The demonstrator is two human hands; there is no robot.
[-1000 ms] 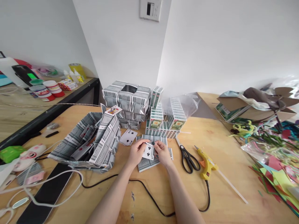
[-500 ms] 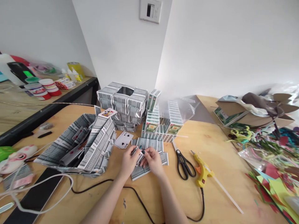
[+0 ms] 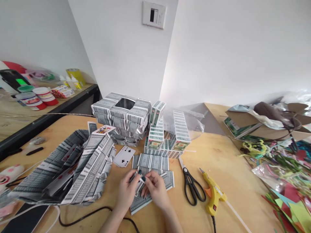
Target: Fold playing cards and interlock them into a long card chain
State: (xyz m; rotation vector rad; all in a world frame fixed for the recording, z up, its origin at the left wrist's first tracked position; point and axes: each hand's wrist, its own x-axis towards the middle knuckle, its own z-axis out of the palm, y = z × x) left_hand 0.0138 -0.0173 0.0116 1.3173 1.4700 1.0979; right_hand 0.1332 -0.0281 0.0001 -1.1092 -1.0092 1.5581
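Observation:
Both hands meet above a spread of patterned playing cards (image 3: 152,160) on the wooden table. My left hand (image 3: 130,186) pinches a small folded card piece (image 3: 140,185) from the left. From the right, my right hand (image 3: 155,187) grips the same piece, its thumb close to the left thumb. The fingers partly hide the piece. Beyond the left hand lies a stack with a two of clubs (image 3: 124,156) face up. A basket made of folded cards (image 3: 88,171) stands to the left, with loose cards inside.
Behind the hands are a card-covered box (image 3: 121,113) and stacked card packs (image 3: 179,131). Black-handled scissors (image 3: 193,187) and a yellow glue gun (image 3: 213,194) lie to the right, a black cable (image 3: 97,212) in front. Colourful scraps (image 3: 289,200) cover the far right.
The view has shifted, so the table items appear lower and the basket further left. Both hands stay closed around the folded piece, with little change in their hold.

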